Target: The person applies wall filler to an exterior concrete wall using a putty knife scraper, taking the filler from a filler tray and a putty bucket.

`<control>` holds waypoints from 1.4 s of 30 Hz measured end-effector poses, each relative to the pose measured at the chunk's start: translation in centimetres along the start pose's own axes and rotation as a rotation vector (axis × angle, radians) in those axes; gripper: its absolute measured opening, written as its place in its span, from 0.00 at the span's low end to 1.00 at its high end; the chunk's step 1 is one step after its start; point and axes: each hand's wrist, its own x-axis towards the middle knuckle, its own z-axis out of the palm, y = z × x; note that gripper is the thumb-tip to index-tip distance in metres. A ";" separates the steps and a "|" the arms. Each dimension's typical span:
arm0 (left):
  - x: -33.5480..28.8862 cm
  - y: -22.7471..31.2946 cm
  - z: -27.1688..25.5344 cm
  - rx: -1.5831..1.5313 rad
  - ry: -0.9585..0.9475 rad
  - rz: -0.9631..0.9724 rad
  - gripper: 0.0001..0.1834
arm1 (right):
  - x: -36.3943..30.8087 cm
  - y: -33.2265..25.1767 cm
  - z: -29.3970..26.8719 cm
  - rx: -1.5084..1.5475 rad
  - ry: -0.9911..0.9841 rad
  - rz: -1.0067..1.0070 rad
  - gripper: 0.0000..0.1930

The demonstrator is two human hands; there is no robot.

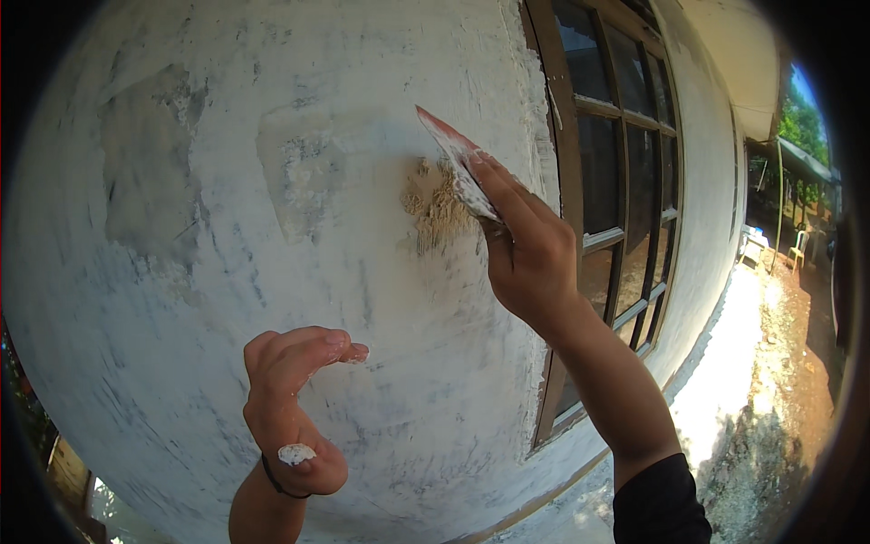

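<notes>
My right hand (536, 245) is closed around a flat, reddish putty scraper (451, 145) smeared with white paste. Its pointed corner aims up and left, and the blade is at the wall (381, 299), by a rough tan patch (433, 207) of crumbly filler. Whether the blade's edge touches the wall I cannot tell. Lower and to the left, my left hand (292, 381) is empty, with its fingers bent and the thumb apart from them. A dab of white paste (296, 454) sits near its thumb, and white marks the fingertips. A dark band circles that wrist.
A brown-framed window (625, 163) with several panes is close on the right. Two grey patches, one wide (152, 163) and one fainter (304, 177), mark the wall's left half. A sunlit dirt path (770, 363) runs along the right, with a pale chair (798, 245) farther off.
</notes>
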 end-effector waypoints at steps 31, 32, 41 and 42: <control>1.0 1.1 1.9 0.072 -0.083 -0.189 0.39 | 1.1 2.8 1.5 -0.019 -0.061 0.093 0.23; 1.2 1.1 1.9 0.077 -0.077 -0.186 0.39 | 0.3 2.4 2.7 -0.096 -0.061 0.021 0.26; 5.3 -1.4 3.9 0.070 0.043 -0.070 0.42 | -1.4 1.7 6.2 -0.165 -0.076 -0.110 0.21; 5.6 -1.5 4.1 0.064 0.037 -0.052 0.42 | -1.4 3.4 5.4 -0.135 -0.105 -0.161 0.21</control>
